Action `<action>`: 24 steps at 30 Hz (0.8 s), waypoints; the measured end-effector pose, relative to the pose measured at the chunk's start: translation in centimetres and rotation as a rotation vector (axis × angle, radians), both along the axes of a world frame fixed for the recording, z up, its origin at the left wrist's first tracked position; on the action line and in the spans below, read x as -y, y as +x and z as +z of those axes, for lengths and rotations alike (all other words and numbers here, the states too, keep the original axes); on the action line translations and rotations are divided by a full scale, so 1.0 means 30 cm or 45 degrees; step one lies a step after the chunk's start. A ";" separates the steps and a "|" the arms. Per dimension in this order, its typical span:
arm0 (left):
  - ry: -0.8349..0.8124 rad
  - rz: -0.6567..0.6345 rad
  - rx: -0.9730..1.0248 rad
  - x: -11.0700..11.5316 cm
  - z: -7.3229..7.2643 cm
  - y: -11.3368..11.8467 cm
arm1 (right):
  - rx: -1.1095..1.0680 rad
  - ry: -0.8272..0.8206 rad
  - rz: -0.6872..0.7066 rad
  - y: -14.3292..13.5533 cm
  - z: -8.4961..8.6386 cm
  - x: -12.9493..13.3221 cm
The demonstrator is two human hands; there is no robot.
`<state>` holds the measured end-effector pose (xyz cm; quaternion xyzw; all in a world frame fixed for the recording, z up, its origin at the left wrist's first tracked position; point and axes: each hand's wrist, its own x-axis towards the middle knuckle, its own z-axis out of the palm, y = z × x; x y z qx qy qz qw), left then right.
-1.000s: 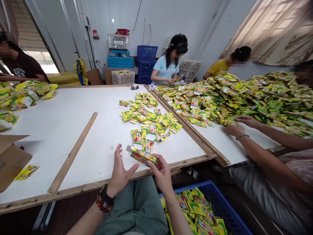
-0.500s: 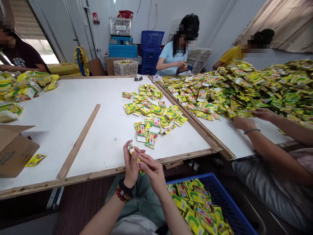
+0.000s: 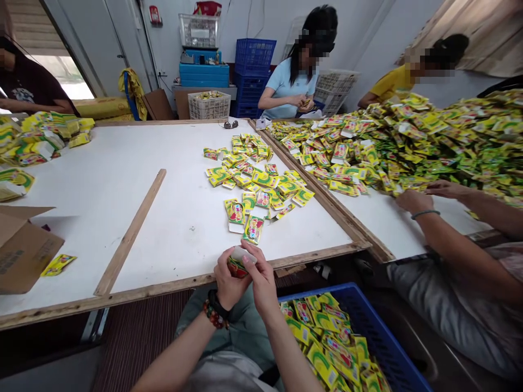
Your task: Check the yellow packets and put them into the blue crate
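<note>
Near the table's front edge, my left hand (image 3: pixel 229 280) and my right hand (image 3: pixel 260 275) are closed together around one small printed carton (image 3: pixel 237 267). Its white flap faces up between my thumbs and fingers, and most of its body is hidden by my hands. Just beyond my fingertips lies a similar yellow-green carton (image 3: pixel 254 229) with its white end flap showing. A loose spread of more such cartons (image 3: pixel 265 179) covers the table behind it.
A blue crate (image 3: pixel 392 337) full of cartons stands below on my right. Wooden strips (image 3: pixel 131 234) divide the white table (image 3: pixel 183 207). A cardboard box (image 3: pixel 28 256) sits at left. Co-workers sit around a big carton heap (image 3: pixel 408 141); one person's hands (image 3: pixel 417 201) work beside me.
My hands have come together and turned the carton; its white flap now faces up instead of its narrow printed side. My right hand now wraps around it. The view has shifted slightly.
</note>
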<state>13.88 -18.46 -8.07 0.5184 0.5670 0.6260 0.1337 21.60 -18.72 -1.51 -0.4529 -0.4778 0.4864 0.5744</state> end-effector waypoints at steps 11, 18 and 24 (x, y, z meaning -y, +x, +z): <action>-0.073 -0.329 -0.108 -0.010 0.037 -0.015 | 0.154 -0.030 0.226 0.031 0.024 -0.012; -0.282 -0.332 -0.267 -0.028 0.042 -0.005 | 0.404 0.033 0.060 0.028 0.016 -0.021; -0.347 -0.257 -0.276 -0.032 0.049 0.009 | 0.259 -0.137 0.128 0.040 0.020 -0.066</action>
